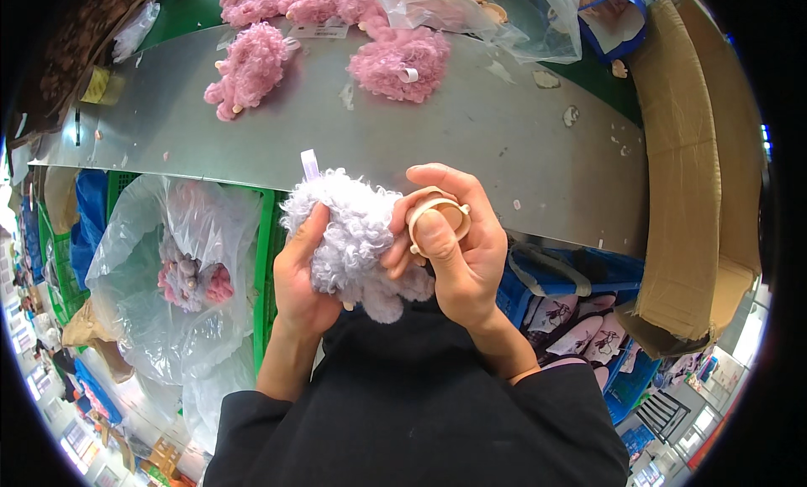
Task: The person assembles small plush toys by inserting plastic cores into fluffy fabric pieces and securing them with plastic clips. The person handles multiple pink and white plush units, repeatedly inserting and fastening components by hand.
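Note:
My left hand (304, 277) is wrapped round a curly lilac plush toy skin (349, 222), its thumb lying on the fur. A pale ribbon loop (310, 165) sticks up from the plush at its far left. In my right hand (467, 264) is a small beige plastic piece (456, 215), hollow and cup-like with little ears on its rim. The right thumb presses inside it, and the fingers wrap behind it. The piece sits right beside the plush, and the right fingertips reach the fur. Whether the two touch is hidden.
Pink plush pieces (249, 69) lie on the grey metal table (471, 142). More beige parts and a clear bag (538, 24) are at the back. A cardboard box (681, 167) stands right. A plastic-lined green crate (266, 268) is left, a blue crate (513, 298) of printed pieces right.

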Tool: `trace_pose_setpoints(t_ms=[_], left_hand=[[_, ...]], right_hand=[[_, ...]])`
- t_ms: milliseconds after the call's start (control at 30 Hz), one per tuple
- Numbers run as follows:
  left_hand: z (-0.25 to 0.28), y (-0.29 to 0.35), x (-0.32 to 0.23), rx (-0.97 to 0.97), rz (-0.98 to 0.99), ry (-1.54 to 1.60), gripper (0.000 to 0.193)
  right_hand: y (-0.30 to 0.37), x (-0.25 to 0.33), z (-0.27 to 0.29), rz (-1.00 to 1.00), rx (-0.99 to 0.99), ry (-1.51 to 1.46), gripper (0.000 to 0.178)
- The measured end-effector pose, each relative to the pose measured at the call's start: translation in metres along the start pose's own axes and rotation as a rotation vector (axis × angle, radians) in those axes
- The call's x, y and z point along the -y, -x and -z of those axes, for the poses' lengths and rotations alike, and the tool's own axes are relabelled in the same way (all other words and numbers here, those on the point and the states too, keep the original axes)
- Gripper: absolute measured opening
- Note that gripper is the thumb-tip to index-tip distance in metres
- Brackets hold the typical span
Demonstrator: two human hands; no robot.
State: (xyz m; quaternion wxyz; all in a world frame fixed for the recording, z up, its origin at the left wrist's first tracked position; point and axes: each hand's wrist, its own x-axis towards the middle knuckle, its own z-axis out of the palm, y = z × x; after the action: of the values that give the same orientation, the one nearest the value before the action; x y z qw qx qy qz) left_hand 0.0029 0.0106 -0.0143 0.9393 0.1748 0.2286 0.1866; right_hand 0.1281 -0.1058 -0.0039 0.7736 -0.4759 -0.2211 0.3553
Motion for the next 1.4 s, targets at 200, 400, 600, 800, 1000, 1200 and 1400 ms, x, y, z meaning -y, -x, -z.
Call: trace_pose_setpoints(t_ms=[200,400,600,800,1000,1200,1400], left_hand=[[0.002,-0.002,0.003,-0.015,0.006,0.078,0.04],[-0.002,-0.003,0.003,0.031,-0.009,0.078,0.042],[-0.005,0.002,0.003,0.056,-0.019,0.079,0.044],[0.003,0.004,0.003,0.068,-0.019,0.024,0.044],[0.0,0.006,0.004,-0.035,-0.053,-0.061,0.041],[0.001,0.007,0.004,-0.062,-0.147,-0.229,0.038],[-0.02,0.007,0.009,-0.227,-0.277,-0.55,0.029]], right_hand=[[0.0,0.013,0.012,-0.022,0.066,0.018,0.04],[0.003,0.021,0.001,-0.048,0.033,0.043,0.035],[0.003,0.017,0.002,-0.033,0.062,0.048,0.028],[0.005,0.013,0.007,-0.025,0.081,0.063,0.029],[0.001,0.01,0.003,0.174,0.065,0.527,0.029],[-0.005,-0.009,-0.002,0.502,-0.034,0.781,0.021],[-0.019,-0.031,-0.003,0.668,-0.157,0.945,0.026]])
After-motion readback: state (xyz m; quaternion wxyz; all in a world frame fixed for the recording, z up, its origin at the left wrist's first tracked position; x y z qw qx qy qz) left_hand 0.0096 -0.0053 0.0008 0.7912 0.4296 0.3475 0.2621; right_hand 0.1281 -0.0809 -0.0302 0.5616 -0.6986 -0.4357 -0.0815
